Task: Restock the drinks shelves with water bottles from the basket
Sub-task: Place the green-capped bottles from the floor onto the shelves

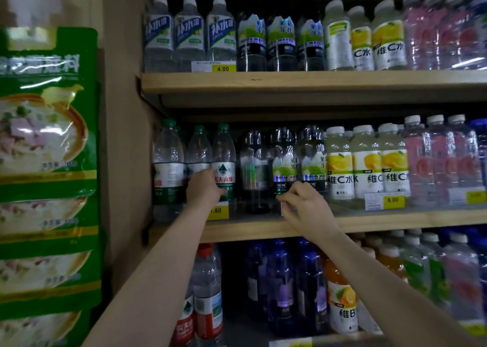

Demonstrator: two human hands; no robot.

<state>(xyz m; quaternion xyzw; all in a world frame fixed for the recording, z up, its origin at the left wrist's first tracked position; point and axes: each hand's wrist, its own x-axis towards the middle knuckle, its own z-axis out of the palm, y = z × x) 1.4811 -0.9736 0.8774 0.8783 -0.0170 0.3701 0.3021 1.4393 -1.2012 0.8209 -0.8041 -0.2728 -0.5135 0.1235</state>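
Green-capped water bottles stand at the left end of the middle shelf [263, 228]. My left hand [204, 187] reaches in and grips the second bottle of that row [199, 149], its thumb lying across the label of the third [224, 162]. My right hand [307, 207] is low in front of the dark soda water bottles [283, 167]. Its fingertips are curled and pinch a small pale tag [286, 209] at the shelf's front edge. The dark bottle [254, 173] between my hands looks blurred. The basket is not in view.
Yellow lemon drinks [366, 162] and pink bottles [442, 162] fill the shelf's right side. The top shelf [290, 79] is packed with bottles. Red-capped water [208, 294] and dark blue bottles stand below. Green food packets [47, 162] hang at the left beside the shelf's side wall.
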